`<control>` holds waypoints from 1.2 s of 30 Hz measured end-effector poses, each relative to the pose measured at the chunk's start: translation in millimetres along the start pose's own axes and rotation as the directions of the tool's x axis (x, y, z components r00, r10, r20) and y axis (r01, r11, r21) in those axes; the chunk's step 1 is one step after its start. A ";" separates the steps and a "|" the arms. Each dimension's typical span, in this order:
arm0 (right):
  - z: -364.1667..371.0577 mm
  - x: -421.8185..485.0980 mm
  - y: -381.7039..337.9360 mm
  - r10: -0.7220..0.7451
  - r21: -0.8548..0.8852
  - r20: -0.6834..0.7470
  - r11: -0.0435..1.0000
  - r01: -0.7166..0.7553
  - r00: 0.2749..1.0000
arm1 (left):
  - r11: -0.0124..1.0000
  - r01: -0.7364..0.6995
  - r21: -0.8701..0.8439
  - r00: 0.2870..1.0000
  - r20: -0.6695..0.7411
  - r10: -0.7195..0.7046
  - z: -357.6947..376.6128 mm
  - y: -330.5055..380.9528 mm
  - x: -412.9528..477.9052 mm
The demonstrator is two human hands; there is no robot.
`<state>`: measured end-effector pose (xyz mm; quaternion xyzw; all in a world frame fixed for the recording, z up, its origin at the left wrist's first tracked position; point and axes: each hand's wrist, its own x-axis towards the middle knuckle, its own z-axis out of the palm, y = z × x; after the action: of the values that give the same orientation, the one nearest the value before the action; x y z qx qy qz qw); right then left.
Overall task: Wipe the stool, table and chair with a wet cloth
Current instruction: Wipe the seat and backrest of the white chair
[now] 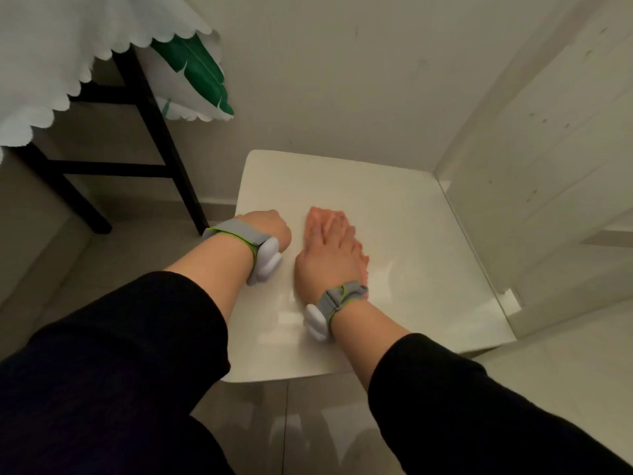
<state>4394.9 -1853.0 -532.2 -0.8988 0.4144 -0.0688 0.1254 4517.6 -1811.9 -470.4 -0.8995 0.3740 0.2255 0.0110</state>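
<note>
A white chair seat (394, 234) fills the middle of the view, and its white backrest (534, 166) rises at the right. My right hand (329, 255) lies flat on the seat with straight fingers and is slightly blurred. No cloth shows under or around it. My left hand (267, 229) rests on the seat just inside its left edge. Its fingers are curled under into a fist, and nothing is visible in it. Both wrists wear grey bands with white sensors. The table (150, 108) stands at the upper left on black legs.
A white scalloped tablecloth (51, 56) with a green leaf print hangs over the table at the upper left. A pale wall runs behind the chair. Glossy light floor tiles (308, 423) lie in front of and beside the chair.
</note>
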 end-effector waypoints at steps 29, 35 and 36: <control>-58.5 -44.4 193.9 -0.050 -0.179 -0.038 0.983 0.042 0.998 | 0.933 -0.344 0.108 0.933 0.147 0.327 63.0 130.1 20.5; -44.1 -12.4 191.5 0.132 -0.169 -0.072 0.975 -0.143 0.989 | 0.892 -0.376 0.253 0.926 0.146 0.349 68.9 138.8 31.2; -43.8 -6.0 190.3 0.144 -0.175 -0.070 0.972 -0.155 0.987 | 0.884 -0.378 0.276 0.925 0.147 0.350 67.4 139.4 32.1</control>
<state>4242.6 -1974.8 -544.1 -0.8703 0.4888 -0.0471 0.0366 4416.3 -1921.1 -523.4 -0.7896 0.5650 0.2060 0.1219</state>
